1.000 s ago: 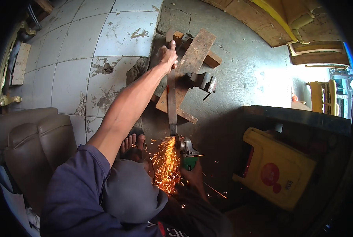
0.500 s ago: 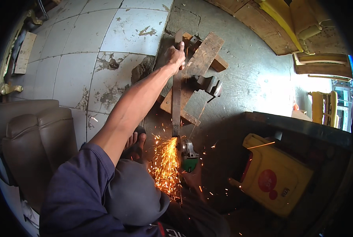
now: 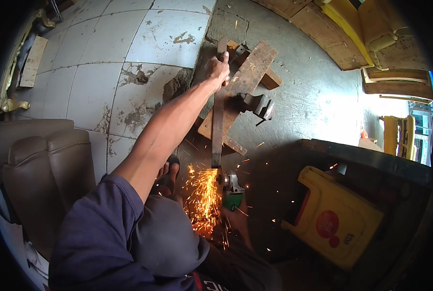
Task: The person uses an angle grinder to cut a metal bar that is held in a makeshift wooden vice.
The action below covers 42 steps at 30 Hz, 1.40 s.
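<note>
Head view, and what a shower of sparks (image 3: 203, 201)! Up top, the left hand (image 3: 218, 70) was wrapped firmly round a long metal bar (image 3: 217, 128), fingers folded, no gap to be seen, thumb pointing toward the bar's far tip. A short stub poked out beyond that grip; the greater length ran back toward the person, over the wooden bench (image 3: 257, 63), with the vise (image 3: 258, 105) just to its right. And down at the near end, well apart from the left hand, the bar met the grinder (image 3: 233, 183)! There the right hand (image 3: 230, 216) was curled round the green body, though shadow hid most of its fingers. Sparks streamed toward the person, just left of the tool, with a bare foot (image 3: 171, 172) right beside them!
</note>
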Motion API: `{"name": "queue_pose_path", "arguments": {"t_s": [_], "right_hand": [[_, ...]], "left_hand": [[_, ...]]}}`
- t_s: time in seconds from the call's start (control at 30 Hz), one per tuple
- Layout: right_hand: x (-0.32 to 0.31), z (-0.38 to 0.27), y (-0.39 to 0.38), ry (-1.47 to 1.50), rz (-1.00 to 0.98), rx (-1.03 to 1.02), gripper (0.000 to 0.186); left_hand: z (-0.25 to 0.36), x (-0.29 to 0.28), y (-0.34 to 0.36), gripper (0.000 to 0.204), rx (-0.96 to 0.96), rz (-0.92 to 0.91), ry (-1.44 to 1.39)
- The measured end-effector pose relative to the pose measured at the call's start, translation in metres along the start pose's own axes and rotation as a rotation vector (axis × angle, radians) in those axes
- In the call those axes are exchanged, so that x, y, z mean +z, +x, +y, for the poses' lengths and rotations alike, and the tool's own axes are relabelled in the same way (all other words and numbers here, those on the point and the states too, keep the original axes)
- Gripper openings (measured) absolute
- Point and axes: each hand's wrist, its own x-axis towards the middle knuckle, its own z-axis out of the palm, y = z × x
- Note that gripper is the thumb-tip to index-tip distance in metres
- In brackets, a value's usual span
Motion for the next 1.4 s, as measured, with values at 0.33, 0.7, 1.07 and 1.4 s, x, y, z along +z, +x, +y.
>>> {"name": "queue_pose_path", "arguments": {"t_s": [0.33, 0.7, 1.07, 1.4], "right_hand": [[0.000, 0.001, 0.002, 0.050, -0.001, 0.018, 0.074], [0.004, 0.000, 0.003, 0.032, 0.036, -0.010, 0.067], [0.004, 0.011, 0.002, 0.069, 0.016, 0.033, 0.074], [0.005, 0.000, 0.001, 0.020, 0.051, -0.014, 0.071]], "left_hand": [[0.002, -0.002, -0.002, 0.047, -0.010, -0.012, -0.039], [-0.001, -0.002, 0.001, 0.054, -0.025, -0.006, -0.077], [0.003, 0.003, -0.002, 0.048, 0.010, 0.018, -0.020], [0.001, 0.002, 0.000, 0.048, 0.034, -0.016, -0.030]]}}
